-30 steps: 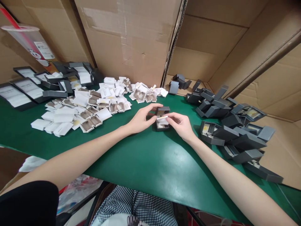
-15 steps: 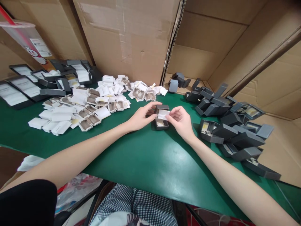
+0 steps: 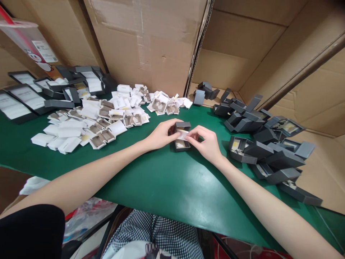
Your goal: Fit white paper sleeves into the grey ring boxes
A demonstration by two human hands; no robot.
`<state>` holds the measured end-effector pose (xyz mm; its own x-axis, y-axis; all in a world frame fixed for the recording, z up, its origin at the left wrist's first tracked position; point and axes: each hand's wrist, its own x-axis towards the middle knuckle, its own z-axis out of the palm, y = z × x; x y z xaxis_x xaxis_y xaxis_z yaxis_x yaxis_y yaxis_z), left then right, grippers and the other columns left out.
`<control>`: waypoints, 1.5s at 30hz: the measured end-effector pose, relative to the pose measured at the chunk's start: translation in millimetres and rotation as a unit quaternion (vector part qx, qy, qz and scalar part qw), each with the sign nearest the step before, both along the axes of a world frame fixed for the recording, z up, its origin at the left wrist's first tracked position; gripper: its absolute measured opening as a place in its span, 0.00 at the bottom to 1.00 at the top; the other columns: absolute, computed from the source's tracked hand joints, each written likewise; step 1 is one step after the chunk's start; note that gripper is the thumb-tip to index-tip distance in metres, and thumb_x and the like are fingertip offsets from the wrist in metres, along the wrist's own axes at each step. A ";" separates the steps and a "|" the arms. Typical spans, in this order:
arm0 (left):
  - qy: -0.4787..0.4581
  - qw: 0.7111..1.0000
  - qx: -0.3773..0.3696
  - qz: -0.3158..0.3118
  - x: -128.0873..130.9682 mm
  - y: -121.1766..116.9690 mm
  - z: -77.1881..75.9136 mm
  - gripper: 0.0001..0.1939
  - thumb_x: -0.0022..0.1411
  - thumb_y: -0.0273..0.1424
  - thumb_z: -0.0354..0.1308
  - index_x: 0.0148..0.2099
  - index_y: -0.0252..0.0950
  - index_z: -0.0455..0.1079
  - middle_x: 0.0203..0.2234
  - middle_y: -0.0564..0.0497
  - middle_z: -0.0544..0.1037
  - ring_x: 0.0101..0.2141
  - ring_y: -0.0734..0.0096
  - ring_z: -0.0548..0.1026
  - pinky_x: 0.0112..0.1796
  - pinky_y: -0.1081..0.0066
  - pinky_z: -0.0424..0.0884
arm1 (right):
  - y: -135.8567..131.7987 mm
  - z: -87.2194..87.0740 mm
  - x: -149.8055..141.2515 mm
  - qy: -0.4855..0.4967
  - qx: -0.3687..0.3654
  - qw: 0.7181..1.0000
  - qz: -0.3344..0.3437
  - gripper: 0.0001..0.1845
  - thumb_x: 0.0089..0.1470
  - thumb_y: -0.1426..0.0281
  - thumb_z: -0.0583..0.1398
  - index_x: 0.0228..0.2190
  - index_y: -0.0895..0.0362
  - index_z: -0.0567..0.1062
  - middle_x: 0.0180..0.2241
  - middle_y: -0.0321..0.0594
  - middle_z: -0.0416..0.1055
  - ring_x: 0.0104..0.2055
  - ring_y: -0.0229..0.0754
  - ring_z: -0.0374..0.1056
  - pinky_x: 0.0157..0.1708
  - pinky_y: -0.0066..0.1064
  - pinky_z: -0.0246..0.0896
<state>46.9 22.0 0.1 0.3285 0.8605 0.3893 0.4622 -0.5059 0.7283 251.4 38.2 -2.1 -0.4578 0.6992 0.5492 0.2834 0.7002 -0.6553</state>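
A small dark grey hinged box (image 3: 183, 125) stands open on the green table in front of me. My left hand (image 3: 163, 136) is closed around its left side, with the thumb inside near the middle. Between thumb and fingertips of my right hand (image 3: 206, 142) is the right edge of a white card-like insert (image 3: 182, 134), lying across the box opening. My left thumb touches the insert's other edge. Something pale lies in the lower half of the box; I cannot make out what.
White folded paper inserts (image 3: 70, 128) lie heaped to the left, with open dark boxes (image 3: 29, 97) behind. More dark boxes (image 3: 280, 158) are piled on the right. Cardboard cartons (image 3: 151, 39) wall the back of the green table (image 3: 161, 187). A drink cup (image 3: 35, 46) stands far left.
Both hands have shifted slightly left with the box. My right fingers have moved the white insert, which now sits lower and more tilted in the opening.
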 end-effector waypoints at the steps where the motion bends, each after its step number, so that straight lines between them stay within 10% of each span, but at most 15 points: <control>1: 0.001 1.000 0.003 0.002 -0.1 0.2 -0.2 0.16 0.61 0.33 0.55 0.51 0.36 0.68 0.38 0.49 0.76 0.32 0.71 0.72 0.33 0.72 0.69 | -0.3 -0.1 0.0 -0.008 0.020 1.000 0.002 0.08 0.56 0.65 0.62 0.26 0.53 0.75 0.24 0.35 0.68 0.25 0.37 0.61 0.28 0.32 0.58; 28: -0.024 0.999 -0.039 0.003 1.7 -1.1 3.4 0.14 0.61 0.29 0.51 0.47 0.33 0.71 0.33 0.51 0.74 0.30 0.73 0.68 0.32 0.74 0.65 | -1.5 -10.2 1.1 -0.202 0.107 0.972 0.056 0.19 0.65 0.61 0.51 0.39 0.52 0.81 0.31 0.36 0.80 0.28 0.39 0.74 0.29 0.29 0.57; 38: -0.018 0.999 -0.048 0.008 1.2 -0.1 2.1 0.12 0.61 0.32 0.52 0.45 0.33 0.70 0.32 0.51 0.74 0.32 0.71 0.70 0.34 0.73 0.67 | -2.9 -9.1 -0.8 -0.072 0.167 0.983 -0.003 0.12 0.60 0.68 0.57 0.27 0.56 0.77 0.16 0.33 0.68 0.17 0.33 0.59 0.21 0.27 0.53; 45: -0.029 0.998 -0.046 0.011 1.1 0.0 1.9 0.12 0.62 0.32 0.51 0.45 0.33 0.70 0.33 0.51 0.74 0.33 0.71 0.70 0.35 0.73 0.68 | -3.2 -6.9 -2.3 -0.044 0.183 0.981 0.050 0.09 0.59 0.75 0.56 0.34 0.56 0.76 0.24 0.36 0.71 0.23 0.34 0.63 0.25 0.27 0.58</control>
